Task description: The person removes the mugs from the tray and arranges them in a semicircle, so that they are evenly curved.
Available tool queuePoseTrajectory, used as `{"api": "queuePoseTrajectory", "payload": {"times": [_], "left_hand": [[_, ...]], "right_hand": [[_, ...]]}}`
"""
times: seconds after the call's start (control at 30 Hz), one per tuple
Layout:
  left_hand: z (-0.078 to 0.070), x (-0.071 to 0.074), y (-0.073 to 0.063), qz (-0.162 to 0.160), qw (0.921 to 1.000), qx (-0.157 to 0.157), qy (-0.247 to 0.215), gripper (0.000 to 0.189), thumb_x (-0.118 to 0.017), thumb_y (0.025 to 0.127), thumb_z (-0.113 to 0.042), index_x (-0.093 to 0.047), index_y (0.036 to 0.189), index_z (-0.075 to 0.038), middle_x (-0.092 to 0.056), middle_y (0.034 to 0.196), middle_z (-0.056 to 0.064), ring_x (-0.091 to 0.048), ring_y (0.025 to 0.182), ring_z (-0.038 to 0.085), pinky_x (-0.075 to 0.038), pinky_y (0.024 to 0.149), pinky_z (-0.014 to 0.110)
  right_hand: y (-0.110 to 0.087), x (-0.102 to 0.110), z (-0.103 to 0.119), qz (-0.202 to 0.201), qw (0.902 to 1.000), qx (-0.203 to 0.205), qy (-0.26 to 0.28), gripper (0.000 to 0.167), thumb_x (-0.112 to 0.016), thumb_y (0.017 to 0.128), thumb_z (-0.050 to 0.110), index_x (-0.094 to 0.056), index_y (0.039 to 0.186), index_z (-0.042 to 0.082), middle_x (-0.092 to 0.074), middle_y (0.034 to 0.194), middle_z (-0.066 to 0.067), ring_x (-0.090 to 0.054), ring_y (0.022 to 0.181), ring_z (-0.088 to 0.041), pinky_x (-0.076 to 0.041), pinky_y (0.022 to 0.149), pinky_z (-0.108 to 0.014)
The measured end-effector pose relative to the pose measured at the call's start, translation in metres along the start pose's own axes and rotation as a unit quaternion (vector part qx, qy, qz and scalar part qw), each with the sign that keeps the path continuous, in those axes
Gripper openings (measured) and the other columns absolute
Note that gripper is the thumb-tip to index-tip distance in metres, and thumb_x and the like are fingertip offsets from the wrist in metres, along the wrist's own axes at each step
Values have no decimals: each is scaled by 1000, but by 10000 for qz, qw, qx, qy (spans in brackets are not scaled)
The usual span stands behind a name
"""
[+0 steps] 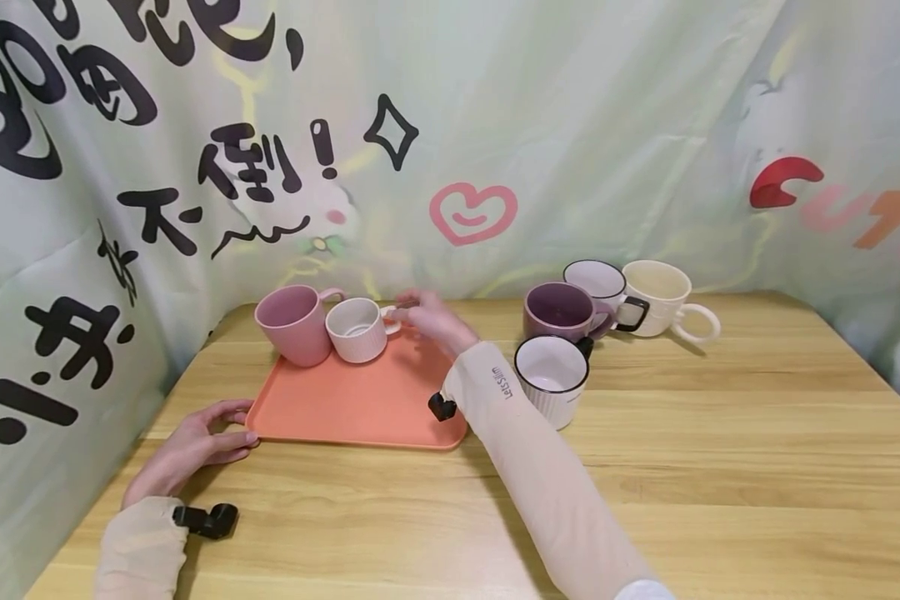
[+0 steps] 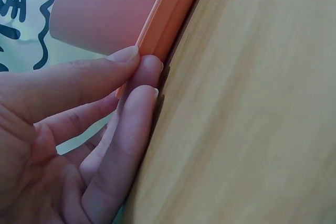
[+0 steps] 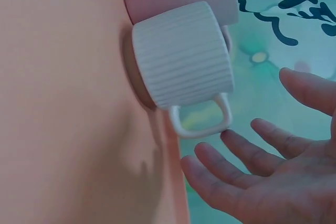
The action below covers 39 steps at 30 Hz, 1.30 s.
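My left hand (image 1: 195, 446) pinches the near left corner of an orange tray (image 1: 360, 408); in the left wrist view the thumb is on the rim and fingertips are under its edge. Two mugs stand side by side at the tray's back left: a tall pink mug (image 1: 291, 327) and a small white ribbed mug (image 1: 357, 335). My right hand (image 1: 437, 318) is just right of the white mug, fingers spread and holding nothing. In the right wrist view, fingertips (image 3: 227, 136) are right at the handle (image 3: 202, 131) of the white mug.
To the right of the tray several mugs form a group: a purple mug (image 1: 558, 312), a white black-rimmed mug (image 1: 551, 392) in front, another black-rimmed mug (image 1: 596, 279) behind, and a cream mug (image 1: 654, 300) with a ring handle. A printed curtain (image 1: 570, 125) hangs behind the wooden table (image 1: 720, 500).
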<state>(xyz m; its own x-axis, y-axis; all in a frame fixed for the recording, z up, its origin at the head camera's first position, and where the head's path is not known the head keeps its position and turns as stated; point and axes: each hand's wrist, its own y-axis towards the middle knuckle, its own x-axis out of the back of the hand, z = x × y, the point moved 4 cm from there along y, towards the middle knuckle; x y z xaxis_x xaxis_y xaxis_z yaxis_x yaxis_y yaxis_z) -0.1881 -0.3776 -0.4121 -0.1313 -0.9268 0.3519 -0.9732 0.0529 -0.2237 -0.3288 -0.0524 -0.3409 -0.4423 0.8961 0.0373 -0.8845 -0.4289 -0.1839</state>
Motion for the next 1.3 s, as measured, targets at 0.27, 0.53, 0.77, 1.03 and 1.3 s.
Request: {"api": "queuePoseTrajectory", "payload": {"times": [0.27, 0.53, 0.77, 1.03, 1.3], "left_hand": [[-2, 0, 0, 33, 10000, -3, 33, 70, -71, 94, -2, -30, 148, 16, -48, 124, 26, -68, 88, 10, -62, 80, 29], [0, 1, 0, 23, 10000, 24, 14, 71, -72, 94, -3, -29, 148, 16, -49, 123, 25, -69, 89, 11, -61, 82, 29], [-1, 0, -1, 4, 10000, 2, 38, 71, -72, 94, -3, -30, 148, 16, -49, 124, 26, -69, 88, 11, -62, 80, 29], [-4, 0, 1, -40, 10000, -34, 5, 72, -74, 92, -4, -32, 148, 15, -52, 119, 22, -69, 88, 11, -61, 82, 30], [-2, 0, 0, -2, 10000, -15, 7, 72, -74, 93, -4, -32, 148, 15, -52, 119, 22, -69, 89, 12, -61, 81, 30]], "right_hand": [[7, -1, -7, 96, 9999, 136, 29, 52, -62, 99, 6, -44, 148, 0, -48, 144, -18, -49, 126, -42, -42, 108, -56], [11, -1, -16, 27, 9999, 133, 71, 47, -64, 96, 0, -49, 141, 0, -51, 135, -15, -52, 104, -33, -46, 79, -42], [14, -10, -22, 290, 9993, 157, 169, 49, -63, 94, -4, -44, 140, -4, -58, 109, -13, -58, 89, -24, -58, 89, -51], [15, -18, -30, 611, 9962, 150, 610, 45, -51, 98, -9, -34, 139, -8, -49, 95, -13, -56, 81, -25, -60, 84, -55], [13, -19, -33, 560, 9960, 473, 505, 43, -45, 101, -3, -35, 143, -6, -39, 74, -7, -45, 68, -21, -54, 71, -37]]}}
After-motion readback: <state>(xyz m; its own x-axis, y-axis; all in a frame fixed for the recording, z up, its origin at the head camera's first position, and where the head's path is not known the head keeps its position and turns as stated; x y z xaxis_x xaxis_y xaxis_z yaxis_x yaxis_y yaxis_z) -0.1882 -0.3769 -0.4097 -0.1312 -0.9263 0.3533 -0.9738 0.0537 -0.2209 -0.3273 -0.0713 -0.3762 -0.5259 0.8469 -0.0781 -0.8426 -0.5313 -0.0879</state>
